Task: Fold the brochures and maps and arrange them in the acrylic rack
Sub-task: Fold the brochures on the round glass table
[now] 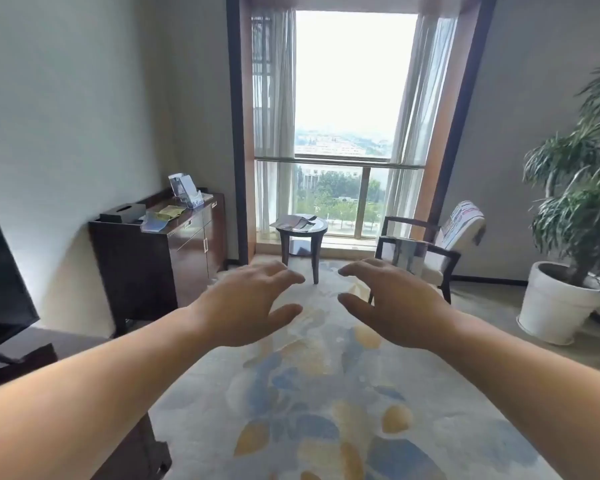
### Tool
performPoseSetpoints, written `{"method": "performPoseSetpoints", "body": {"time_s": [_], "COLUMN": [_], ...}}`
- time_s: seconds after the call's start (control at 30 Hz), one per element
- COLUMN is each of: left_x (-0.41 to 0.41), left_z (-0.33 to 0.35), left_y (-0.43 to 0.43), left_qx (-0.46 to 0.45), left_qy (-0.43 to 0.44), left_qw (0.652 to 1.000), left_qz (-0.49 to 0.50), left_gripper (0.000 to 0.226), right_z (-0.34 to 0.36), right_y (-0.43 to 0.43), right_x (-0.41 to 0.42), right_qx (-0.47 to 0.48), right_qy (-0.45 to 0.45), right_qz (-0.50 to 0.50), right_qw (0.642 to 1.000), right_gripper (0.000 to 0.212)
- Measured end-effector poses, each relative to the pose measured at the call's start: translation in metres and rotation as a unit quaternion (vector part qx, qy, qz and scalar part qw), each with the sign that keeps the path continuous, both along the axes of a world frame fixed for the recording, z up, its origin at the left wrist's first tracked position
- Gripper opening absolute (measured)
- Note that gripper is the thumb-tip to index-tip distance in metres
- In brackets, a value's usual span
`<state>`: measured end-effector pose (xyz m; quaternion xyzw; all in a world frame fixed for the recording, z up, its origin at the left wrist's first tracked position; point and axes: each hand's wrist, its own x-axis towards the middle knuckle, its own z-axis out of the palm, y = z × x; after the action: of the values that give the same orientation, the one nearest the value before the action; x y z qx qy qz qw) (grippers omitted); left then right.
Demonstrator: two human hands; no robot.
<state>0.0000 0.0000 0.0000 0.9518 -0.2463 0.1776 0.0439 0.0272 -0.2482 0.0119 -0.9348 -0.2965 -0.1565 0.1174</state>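
A clear acrylic rack [184, 189] stands at the far end of a dark wooden cabinet [160, 251] on the left, with a few leaflets in it. Loose brochures and maps [163, 216] lie flat on the cabinet top in front of the rack. More papers [293, 221] lie on a small round side table [302, 233] by the window. My left hand [246, 303] and my right hand [392, 303] are stretched out in front of me at mid-room, palms down, fingers relaxed and spread, holding nothing. Both are far from the papers.
A black tissue box [123, 213] sits on the cabinet's near end. An armchair [440, 244] with printed papers draped on it stands right of the side table. A large potted plant [568, 271] fills the right corner. A dark screen [0, 271] is at the left edge. A patterned rug [326, 393] covers the floor.
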Motion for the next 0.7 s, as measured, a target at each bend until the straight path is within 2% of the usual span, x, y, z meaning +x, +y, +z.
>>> {"method": "performPoseSetpoints", "body": {"time_s": [0.33,0.43,0.7], "left_x": [0.160,0.199,0.319], "left_z": [0.009,0.004,-0.014], "left_y": [-0.023,-0.024,0.002], "left_qx": [-0.030,-0.015,-0.024], "left_qy": [-0.002,0.012,0.034], "left_qw": [0.998,0.998,0.996], "left_qz": [0.062,0.062,0.075], "left_gripper": [0.048,0.048,0.051], "right_z": [0.004,0.002,-0.015], "right_y": [-0.020,-0.020,0.018], "right_x": [0.178,0.219,0.340], "right_qx": [0.024,0.021,-0.006], "right_qy": [0.011,0.023,0.034], "right_qz": [0.038,0.052,0.047], "right_qw": [0.999,0.998,0.998], "right_gripper": [0.048,0.046,0.047]}}
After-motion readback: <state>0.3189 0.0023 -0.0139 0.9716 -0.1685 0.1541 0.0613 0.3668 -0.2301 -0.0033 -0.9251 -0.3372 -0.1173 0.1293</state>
